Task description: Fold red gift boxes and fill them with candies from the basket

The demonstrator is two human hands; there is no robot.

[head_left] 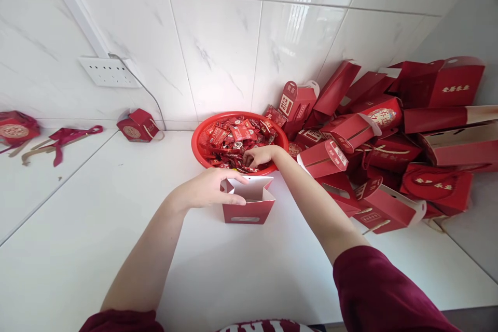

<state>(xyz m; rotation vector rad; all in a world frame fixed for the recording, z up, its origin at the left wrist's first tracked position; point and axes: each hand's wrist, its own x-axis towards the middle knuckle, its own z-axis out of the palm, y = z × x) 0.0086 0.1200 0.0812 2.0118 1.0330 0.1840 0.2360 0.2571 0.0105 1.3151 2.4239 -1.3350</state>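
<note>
An upright red paper gift box [249,215] with a pale inside stands open at the top on the white counter. My left hand [212,187] holds its left side, with thumb and fingers at the top rim. Just behind the box is a red plastic basket [197,150] heaped with small red wrapped sweets [241,132]. My right hand [260,156] reaches into the front right of the basket, its fingers curled down among the sweets. Whatever lies between those fingertips is hidden.
A pile of red gift boxes [350,135] fills the right side against the wall. At the left stand a small red box [138,125], loose ribbons [66,137] and another red box [17,127]. A cable [146,87] hangs from the wall socket [109,72].
</note>
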